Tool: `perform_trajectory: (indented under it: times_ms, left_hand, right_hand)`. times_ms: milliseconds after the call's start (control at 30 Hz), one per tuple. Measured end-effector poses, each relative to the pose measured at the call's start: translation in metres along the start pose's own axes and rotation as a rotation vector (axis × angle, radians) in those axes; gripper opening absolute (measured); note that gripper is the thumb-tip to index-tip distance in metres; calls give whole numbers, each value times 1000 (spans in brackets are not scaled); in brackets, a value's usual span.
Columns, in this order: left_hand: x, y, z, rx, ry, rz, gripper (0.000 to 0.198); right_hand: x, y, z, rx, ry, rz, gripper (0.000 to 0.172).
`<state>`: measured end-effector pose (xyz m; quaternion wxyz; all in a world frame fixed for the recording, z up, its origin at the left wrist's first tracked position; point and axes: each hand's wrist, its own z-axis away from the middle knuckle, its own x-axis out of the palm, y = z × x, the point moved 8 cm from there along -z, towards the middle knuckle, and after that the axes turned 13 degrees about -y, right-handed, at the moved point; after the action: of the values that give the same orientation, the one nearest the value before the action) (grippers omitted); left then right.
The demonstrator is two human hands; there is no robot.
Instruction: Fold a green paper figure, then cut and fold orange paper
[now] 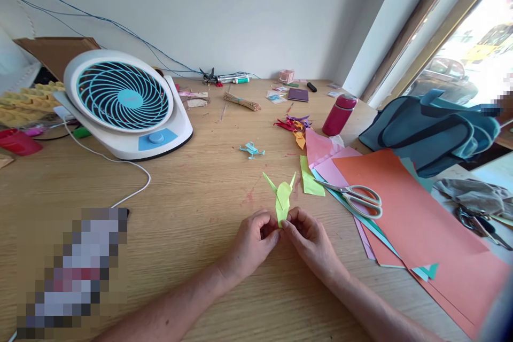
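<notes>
A lime-green folded paper figure (pixel 282 196) with two pointed flaps lies on the wooden table (pixel 192 208) in front of me. My left hand (pixel 252 243) pinches its near end from the left. My right hand (pixel 310 240) pinches the same end from the right. Both hands have their fingers closed on the paper. A small blue folded paper figure (pixel 251 150) sits farther back on the table. A loose lime-green paper scrap (pixel 310 179) lies just right of the figure.
Scissors (pixel 356 197) lie on a stack of orange, pink and teal paper sheets (pixel 412 214) at right. A white and blue fan (pixel 124 101) stands at back left, its cord across the table. A pink bottle (pixel 339 115), coloured paper scraps (pixel 294 125) and a blue bag (pixel 433 128) sit behind.
</notes>
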<state>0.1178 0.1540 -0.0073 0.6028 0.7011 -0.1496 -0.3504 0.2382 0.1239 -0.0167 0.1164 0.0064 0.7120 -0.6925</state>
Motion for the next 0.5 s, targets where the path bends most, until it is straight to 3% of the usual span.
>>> perform_trajectory:
  times_ms: [167, 333, 500]
  left_hand:
    - [-5, 1, 0, -25, 34, 24, 13]
    - [-2, -3, 1, -108, -6, 96, 17]
    - [-2, -4, -1, -38, -4, 125, 21]
  right_hand:
    - [0, 0, 0, -2, -12, -2, 22]
    - [3, -1, 1, 1, -45, -39, 19]
    - [0, 0, 1, 22, -21, -17, 24]
